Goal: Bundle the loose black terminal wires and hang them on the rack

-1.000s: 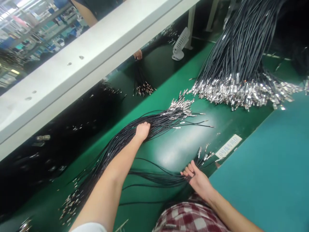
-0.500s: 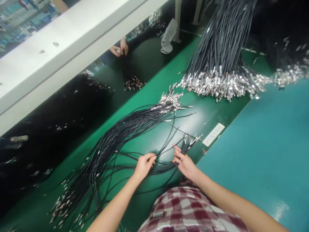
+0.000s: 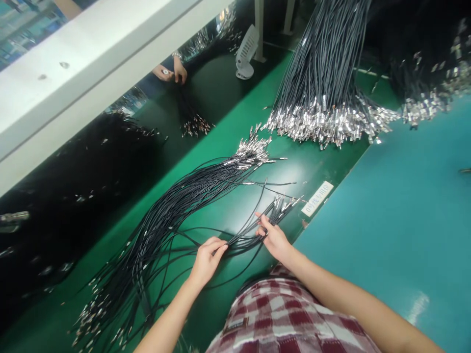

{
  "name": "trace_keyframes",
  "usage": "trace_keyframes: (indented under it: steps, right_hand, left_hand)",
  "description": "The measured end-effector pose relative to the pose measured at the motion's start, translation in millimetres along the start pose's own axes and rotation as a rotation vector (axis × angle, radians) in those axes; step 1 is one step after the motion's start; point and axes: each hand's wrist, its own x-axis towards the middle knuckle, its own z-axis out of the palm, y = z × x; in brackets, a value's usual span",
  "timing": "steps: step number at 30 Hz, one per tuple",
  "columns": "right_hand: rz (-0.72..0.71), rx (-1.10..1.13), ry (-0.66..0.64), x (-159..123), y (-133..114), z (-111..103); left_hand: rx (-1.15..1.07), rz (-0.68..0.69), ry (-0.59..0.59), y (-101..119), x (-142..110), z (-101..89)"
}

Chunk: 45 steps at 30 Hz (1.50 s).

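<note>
A small bunch of thin black cables (image 3: 241,241) with silver metal ends (image 3: 285,203) runs between my two hands. My left hand (image 3: 208,257) pinches cables between thumb and fingers at the bunch's left part. Nearer the metal ends, my right hand (image 3: 273,239) has its fingers curled about the bunch, the index finger reaching out along a strand. A larger bundle of black cables (image 3: 158,208) lies curved beyond and to the left of my hands. Its metal tips show at both ends.
A thick stack of black cables (image 3: 324,49) with silver ends hangs at the upper right. A white label (image 3: 317,198) marks the green table's (image 3: 344,164) edge. Under the pale beam (image 3: 91,63), another person's hands (image 3: 171,72) hold cables. A small grey fan-like object (image 3: 246,51) stands behind.
My left hand has slid slightly left and down along the cables. My right hand stays by the metal ends, and a strand there has been drawn in closer. The whole view has shifted a little.
</note>
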Motion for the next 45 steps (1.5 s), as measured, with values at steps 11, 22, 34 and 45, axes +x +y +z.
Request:
trace_keyframes:
  steps: [11, 22, 34, 45]
  right_hand:
    - [0.135, 0.234, 0.012, -3.7, 8.9, -21.0]
    - [0.250, 0.173, -0.081, 20.9, -2.0, -8.1]
    - [0.304, 0.180, -0.023, 12.8, 7.0, -17.9]
    - [0.160, 0.267, -0.117, -6.0, -1.5, -9.8]
  left_hand:
    - [0.342, 0.189, 0.002, -19.5, -19.0, -37.1]
    - [1.060, 0.231, -0.249, -31.8, 99.6, -103.8]
    - [1.059, 0.533, -0.268, 18.2, 248.3, -33.7]
    - [0.543, 0.198, -0.291, 49.7, 113.5, -34.0]
